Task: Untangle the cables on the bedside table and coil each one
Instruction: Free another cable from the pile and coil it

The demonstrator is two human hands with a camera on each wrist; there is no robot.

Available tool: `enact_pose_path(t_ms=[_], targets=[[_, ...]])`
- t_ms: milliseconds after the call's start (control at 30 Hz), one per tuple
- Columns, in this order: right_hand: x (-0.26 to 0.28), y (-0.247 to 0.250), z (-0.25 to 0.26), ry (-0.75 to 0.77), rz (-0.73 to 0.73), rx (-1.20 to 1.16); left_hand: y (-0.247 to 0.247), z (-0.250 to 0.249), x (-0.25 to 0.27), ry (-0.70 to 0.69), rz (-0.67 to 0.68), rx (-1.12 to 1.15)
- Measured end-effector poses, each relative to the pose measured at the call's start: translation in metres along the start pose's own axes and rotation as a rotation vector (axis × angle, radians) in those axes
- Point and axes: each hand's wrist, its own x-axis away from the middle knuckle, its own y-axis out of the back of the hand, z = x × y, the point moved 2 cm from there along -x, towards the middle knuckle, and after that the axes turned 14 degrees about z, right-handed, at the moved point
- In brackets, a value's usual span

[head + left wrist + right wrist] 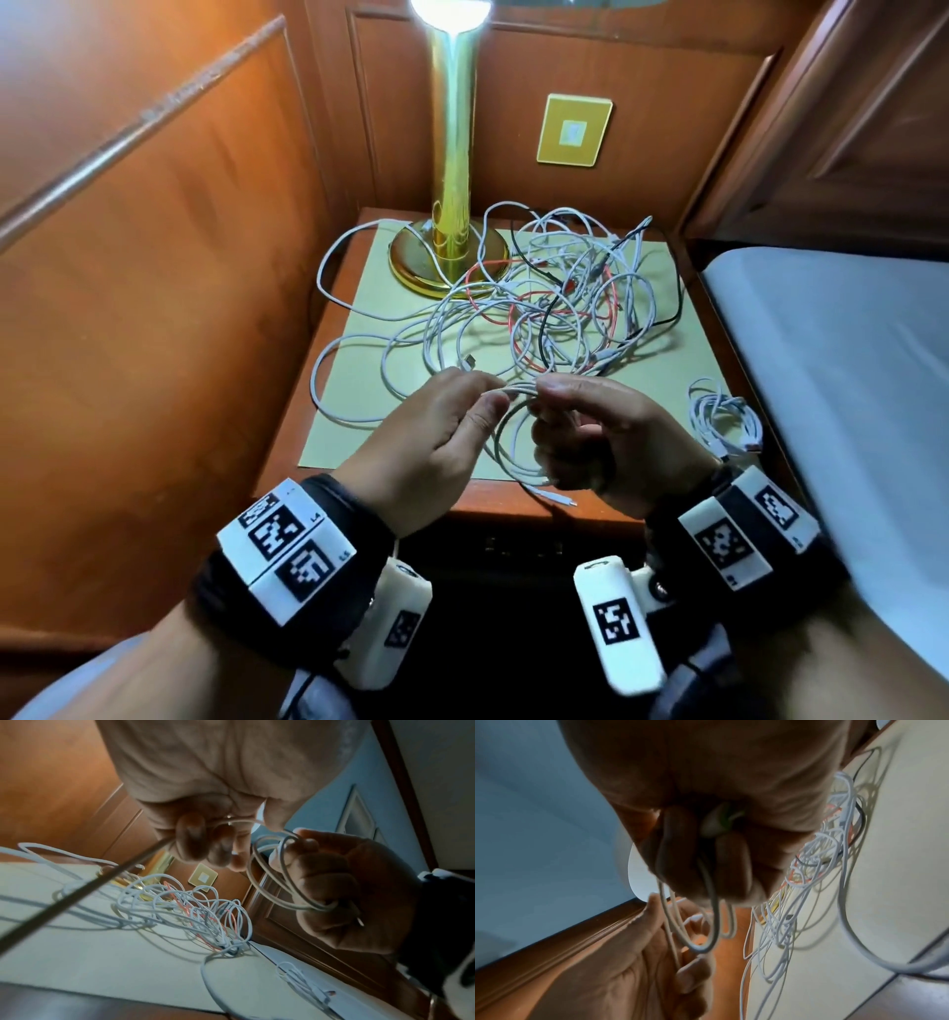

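Low in the centre of the head view, both hands work one white cable [518, 442] just above the table's [287, 426] near edge. The right hand [606, 437] has its fingers curled round several loops of it, with a plug end hanging below the hand. The left hand [436, 437] pinches the same cable between thumb and fingers, just beside the loops. Above the hands in the frame, a tangle [554, 293] of white, red and black cables lies on the table's pale mat, beside a brass lamp [452, 205]. A small white coil [729, 421] lies at the table's right edge, next to the bed [847, 385].
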Motion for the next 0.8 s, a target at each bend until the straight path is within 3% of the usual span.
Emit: enact_pose_path(t_ms=[167,367,533,733,800], targets=[[0.0,-0.001,0.0,0.038,-0.018,-0.042,-0.001,-0.005,0.0,0.052,0.063,-0.01],[-0.01,-0.005,-0.008,0.071,-0.158,0.039,0.003,-0.005,0.0,0.037,-0.032,0.141],[-0.015,-0.009,-0.012,0.121,-0.162,0.102,0.004,-0.005,-0.001,0.049,-0.103,0.219],[-0.013,-0.007,-0.011,0.132,-0.175,0.176,-0.001,-0.004,-0.004,0.084,-0.078,0.455],[-0.011,-0.008,-0.011,0.123,-0.162,0.167,-0.001,-0.003,-0.004,0.077,-0.115,0.425]])
